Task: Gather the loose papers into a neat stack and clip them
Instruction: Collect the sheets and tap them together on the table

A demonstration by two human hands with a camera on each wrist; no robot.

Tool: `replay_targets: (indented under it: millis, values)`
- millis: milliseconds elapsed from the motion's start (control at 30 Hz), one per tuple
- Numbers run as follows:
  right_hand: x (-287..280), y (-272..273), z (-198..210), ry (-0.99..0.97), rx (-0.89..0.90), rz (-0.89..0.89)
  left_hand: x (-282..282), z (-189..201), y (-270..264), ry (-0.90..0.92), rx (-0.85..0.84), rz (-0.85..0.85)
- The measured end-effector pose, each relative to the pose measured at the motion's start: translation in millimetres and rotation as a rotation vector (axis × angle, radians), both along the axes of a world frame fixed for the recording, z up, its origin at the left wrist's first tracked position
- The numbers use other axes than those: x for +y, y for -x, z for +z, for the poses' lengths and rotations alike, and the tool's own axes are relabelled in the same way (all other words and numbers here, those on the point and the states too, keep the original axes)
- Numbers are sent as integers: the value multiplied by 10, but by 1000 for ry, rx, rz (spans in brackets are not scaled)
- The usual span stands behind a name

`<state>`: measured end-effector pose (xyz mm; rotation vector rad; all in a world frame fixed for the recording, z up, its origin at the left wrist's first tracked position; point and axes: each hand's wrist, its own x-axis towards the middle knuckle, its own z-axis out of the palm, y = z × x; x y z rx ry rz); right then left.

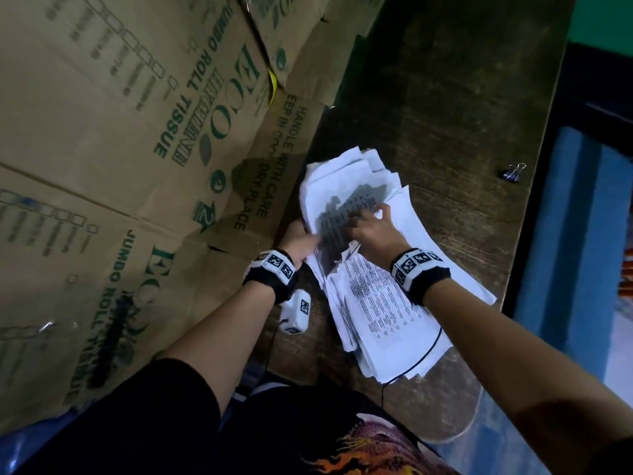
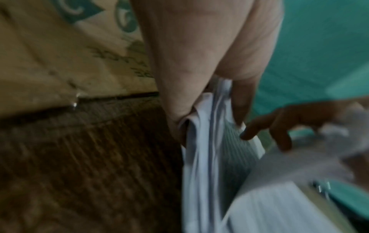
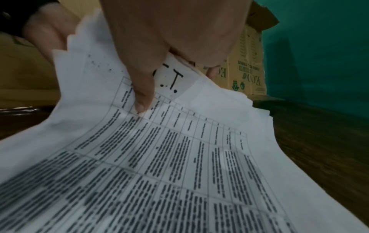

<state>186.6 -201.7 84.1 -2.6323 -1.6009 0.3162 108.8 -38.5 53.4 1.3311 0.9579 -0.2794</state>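
From the head view, a ragged pile of white printed paper sheets (image 1: 376, 269) is seen on the dark wooden table (image 1: 445, 97), gripped at its far-left edge by the left hand (image 1: 301, 240) and pressed by the right hand (image 1: 371, 231), while a small black binder clip (image 1: 512, 173) lies well apart. In the left wrist view, thumb and fingers (image 2: 241, 100) are clamped on the sheets' edge. In the right wrist view, fingers (image 3: 141, 97) are curled onto the top sheet; the paper is judged light, limp and slippery, best squared by its edges.

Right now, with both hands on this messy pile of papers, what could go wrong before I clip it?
1. The papers are fanned, with corners sticking out; the left hand grips only one edge, so sheets may slip free.
2. The nearest sheets overhang the table edge and could slide off.
3. The binder clip lies apart near the far right edge, so reaching for it means the right hand letting go.
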Motion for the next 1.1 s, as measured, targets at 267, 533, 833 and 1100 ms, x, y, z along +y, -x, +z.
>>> replay_targets:
  millis: [267, 533, 833, 1100]
  values:
    - [-101, 69, -73, -168, -105, -109, -123, 7, -3, -135, -177, 70]
    - [-164, 129, -153, -168, -76, -198, -468, 104, 99, -18, -116, 206]
    - [-458, 41, -180, 3, -90, -142, -370, 552, 77, -272, -369, 205]
    - [-478, 94, -170, 148, 32, -205, -125, 937, 22, -402, -521, 160]
